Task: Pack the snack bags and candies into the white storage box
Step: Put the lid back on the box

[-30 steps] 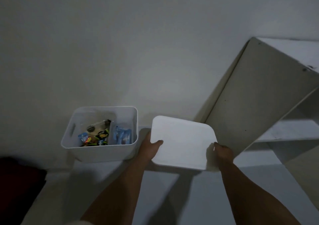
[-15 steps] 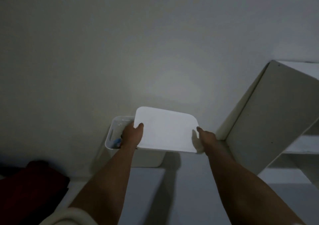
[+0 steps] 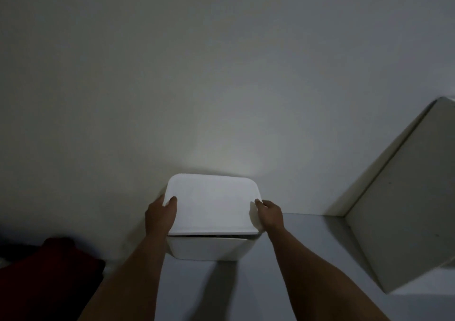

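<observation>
Dim light, head view. Both hands grip the white lid (image 3: 213, 203) by its side edges, one on each side.

Left hand (image 3: 160, 216): thumb lies on top of the lid near its left edge, the other fingers (image 3: 161, 198) wrap the edge and go underneath, hidden there. Clenched on the lid.

Right hand (image 3: 270, 213): thumb tip on the top surface at the right edge, remaining fingers curled round the side and under the rim. Also clamped on the lid.

Directly beneath the fingers sits the white storage box (image 3: 209, 248), against the wall. Lid covers it almost entirely; a thin dark gap shows along the near edge, between lid and box rim. Snack bags and candies hidden under the lid.

Right of the right hand, well apart: a white shelf unit (image 3: 403, 219). Left of the left forearm: a dark red cloth (image 3: 49, 276).
</observation>
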Tool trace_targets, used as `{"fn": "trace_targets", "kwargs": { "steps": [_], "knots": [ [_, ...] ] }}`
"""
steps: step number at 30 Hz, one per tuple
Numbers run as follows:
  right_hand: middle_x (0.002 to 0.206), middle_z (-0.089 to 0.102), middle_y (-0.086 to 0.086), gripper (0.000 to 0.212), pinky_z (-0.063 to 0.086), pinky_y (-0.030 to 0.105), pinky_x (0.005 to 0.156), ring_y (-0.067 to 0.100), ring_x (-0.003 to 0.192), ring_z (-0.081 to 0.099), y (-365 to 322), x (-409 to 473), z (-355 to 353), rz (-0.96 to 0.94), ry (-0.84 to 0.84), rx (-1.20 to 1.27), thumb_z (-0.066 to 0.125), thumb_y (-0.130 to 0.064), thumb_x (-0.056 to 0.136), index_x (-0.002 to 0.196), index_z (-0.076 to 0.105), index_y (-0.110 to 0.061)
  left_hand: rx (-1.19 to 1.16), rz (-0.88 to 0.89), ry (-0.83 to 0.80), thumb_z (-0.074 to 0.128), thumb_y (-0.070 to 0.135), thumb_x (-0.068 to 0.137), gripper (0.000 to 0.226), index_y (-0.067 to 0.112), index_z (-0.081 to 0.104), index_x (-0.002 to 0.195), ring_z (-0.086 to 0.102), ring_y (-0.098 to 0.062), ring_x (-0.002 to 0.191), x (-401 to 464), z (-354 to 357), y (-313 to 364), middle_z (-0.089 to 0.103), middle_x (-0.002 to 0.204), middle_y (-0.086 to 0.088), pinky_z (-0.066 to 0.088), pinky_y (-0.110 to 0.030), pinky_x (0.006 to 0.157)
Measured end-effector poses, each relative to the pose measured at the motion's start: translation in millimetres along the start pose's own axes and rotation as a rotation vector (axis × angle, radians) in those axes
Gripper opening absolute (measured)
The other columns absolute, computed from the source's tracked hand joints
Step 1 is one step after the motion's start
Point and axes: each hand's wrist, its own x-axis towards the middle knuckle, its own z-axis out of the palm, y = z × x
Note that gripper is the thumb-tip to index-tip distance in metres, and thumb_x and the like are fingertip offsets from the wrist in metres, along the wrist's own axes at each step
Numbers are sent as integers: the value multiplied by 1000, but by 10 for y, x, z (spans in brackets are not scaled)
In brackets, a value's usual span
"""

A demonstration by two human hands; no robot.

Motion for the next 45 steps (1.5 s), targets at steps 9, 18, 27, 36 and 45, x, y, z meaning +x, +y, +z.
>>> {"fn": "trace_targets", "kwargs": {
  "steps": [9, 18, 27, 36, 45],
  "knots": [
    [136, 63, 16, 42, 46, 43, 106, 36, 126, 58, 279, 20, 366, -41, 84, -6, 54, -23, 102, 142, 55, -9, 48, -31, -44, 55, 29, 96, 51, 14, 54, 145, 54, -37, 130, 242, 159, -320, 58, 143, -16, 43, -41, 108],
    [136, 63, 15, 40, 43, 40, 107, 35, 128, 56, 395, 11, 385, -48, 147, -52, 43, -8, 103, 140, 57, -8, 99, 22, -54, 45, 10, 96, 53, 18, 51, 148, 53, -40, 131, 451, 266, -475, 55, 146, -18, 44, -44, 109],
    [116, 71, 13, 36, 53, 40, 96, 32, 109, 66, 422, 154, 440, -69, 153, -139, 40, -16, 104, 127, 66, -10, 190, 122, -13, 45, 11, 104, 45, 12, 49, 148, 53, -42, 131, 617, 319, -512, 55, 144, -22, 42, -44, 110],
    [132, 66, 13, 37, 44, 37, 104, 33, 124, 59, 491, 137, 501, -57, 194, 0, 40, -14, 107, 139, 58, -9, 229, 221, 4, 45, 15, 105, 45, 13, 47, 150, 54, -41, 131, 644, 366, -645, 56, 144, -19, 43, -46, 111],
    [171, 10, 5, 59, 40, 53, 112, 32, 153, 24, 438, 66, 503, -259, 80, -663, 34, -31, 103, 160, 22, -22, 642, 471, -48, 44, 21, 102, 54, 9, 39, 154, 28, -27, 152, 637, 424, -630, 28, 165, -7, 38, -42, 116]
  ]
}}
